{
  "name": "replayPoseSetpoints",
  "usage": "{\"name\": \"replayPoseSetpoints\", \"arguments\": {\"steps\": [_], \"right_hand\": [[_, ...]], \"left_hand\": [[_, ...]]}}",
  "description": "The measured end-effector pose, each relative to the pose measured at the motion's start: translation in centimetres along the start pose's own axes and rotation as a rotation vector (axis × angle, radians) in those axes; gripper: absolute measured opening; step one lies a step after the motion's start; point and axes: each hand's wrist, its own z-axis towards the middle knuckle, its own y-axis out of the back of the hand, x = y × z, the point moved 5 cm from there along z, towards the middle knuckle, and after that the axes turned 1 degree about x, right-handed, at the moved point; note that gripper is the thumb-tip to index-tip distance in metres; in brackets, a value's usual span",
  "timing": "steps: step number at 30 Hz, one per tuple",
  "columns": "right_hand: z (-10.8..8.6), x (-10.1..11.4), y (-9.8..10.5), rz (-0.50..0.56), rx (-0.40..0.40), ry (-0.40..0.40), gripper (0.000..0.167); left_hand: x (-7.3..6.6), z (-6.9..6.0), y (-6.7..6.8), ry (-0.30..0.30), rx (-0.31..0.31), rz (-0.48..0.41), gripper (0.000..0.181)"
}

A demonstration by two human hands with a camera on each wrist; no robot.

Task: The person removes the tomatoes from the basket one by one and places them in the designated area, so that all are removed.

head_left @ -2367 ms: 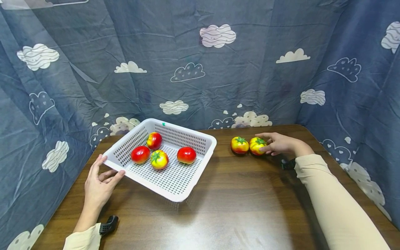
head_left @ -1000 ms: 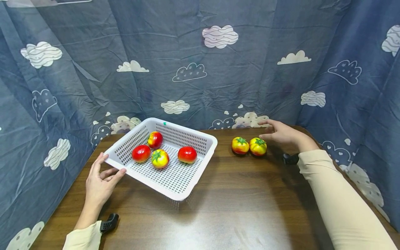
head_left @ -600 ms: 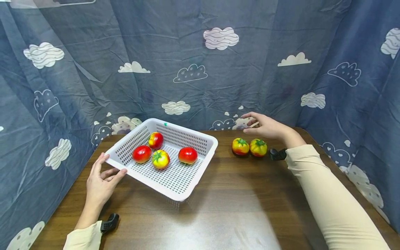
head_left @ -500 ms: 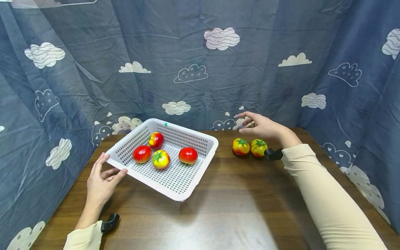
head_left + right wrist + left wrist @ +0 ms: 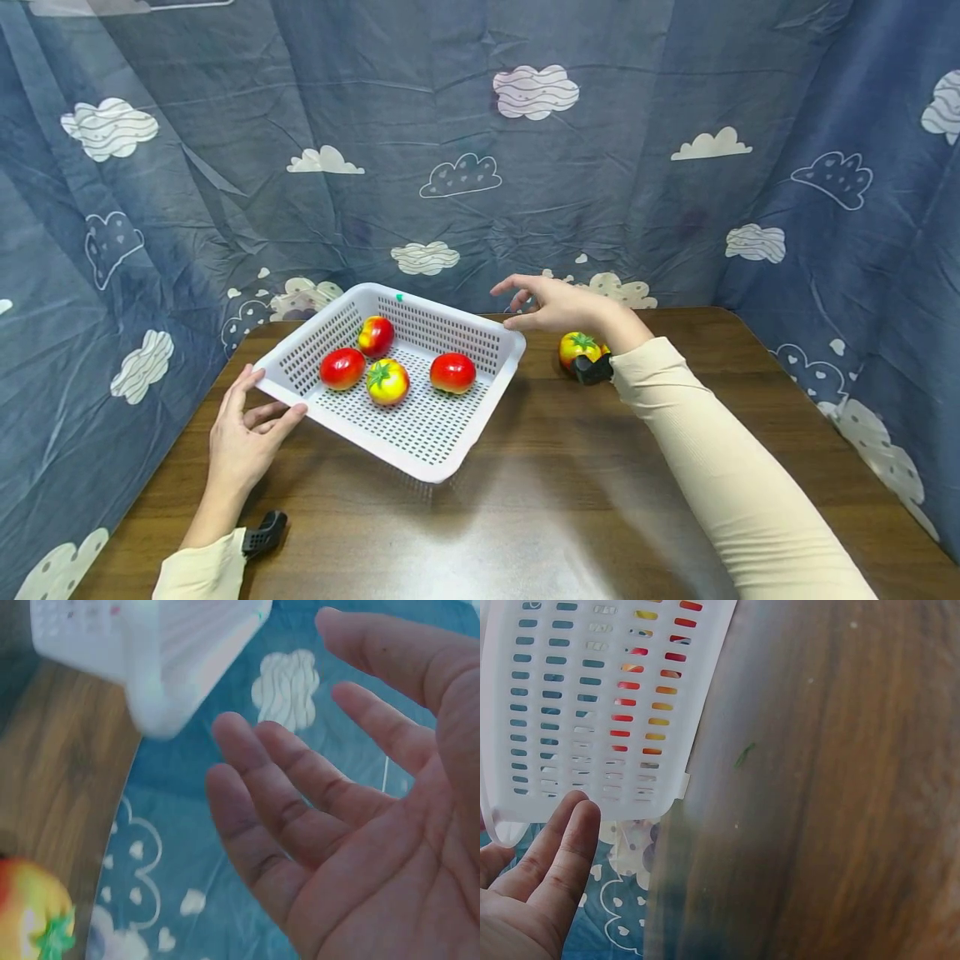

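The left hand [image 5: 242, 442] grips a corner of the white basket [image 5: 360, 440] between thumb and fingers; four fruits [image 5: 387, 382] lie inside. The right hand [image 5: 562, 305], fingers spread and empty, has swung leftward beside the basket's right corner, so work seems centred there, leaving two fruits [image 5: 579, 347] on the worktop [image 5: 525, 517].

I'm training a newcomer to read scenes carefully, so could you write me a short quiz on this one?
1. How many fruits lie inside the white basket?
2. True or false: the right hand is holding nothing.
3. In the head view, which corner of the basket does the left hand touch? A) the rightmost; B) the leftmost; C) the one nearest the camera.

Key: 1: four. 2: true. 3: B.
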Motion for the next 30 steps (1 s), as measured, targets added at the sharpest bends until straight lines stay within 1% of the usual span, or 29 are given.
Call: {"name": "replayPoseSetpoints", "arguments": {"steps": [3, 8, 13, 17, 21, 24, 27, 30], "right_hand": [[1.3, 1.4, -1.1, -0.049, 0.063, 0.029, 0.053], [3.1, 3.4, -2.9, -0.118, 0.159, 0.046, 0.05], [4.7, 4.8, -4.8, -0.13, 0.242, 0.017, 0.047], [5.6, 5.1, -6.0, -0.107, 0.295, -0.027, 0.046], [5.9, 5.1, -7.0, -0.078, 0.329, -0.091, 0.046], [6.2, 4.9, -7.6, -0.08, 0.345, -0.132, 0.047], [6.5, 4.9, -8.2, -0.101, 0.352, -0.152, 0.047], [6.8, 5.0, -8.6, -0.141, 0.342, -0.158, 0.048]], "left_hand": [[0.0, -0.1, 0.1, -0.002, 0.001, 0.002, 0.091], [-0.1, -0.2, 0.2, -0.016, 0.001, 0.006, 0.09], [-0.1, -0.1, 0.1, -0.026, 0.007, -0.007, 0.089], [-0.2, 0.0, -0.1, -0.034, 0.015, -0.007, 0.089], [0.0, 0.0, -0.1, -0.029, 0.017, 0.011, 0.09], [0.0, 0.0, 0.0, -0.03, 0.012, 0.014, 0.09], [-0.2, 0.0, 0.1, -0.036, 0.011, 0.016, 0.089], [-0.3, -0.1, 0.2, -0.041, 0.013, 0.014, 0.088]]}}
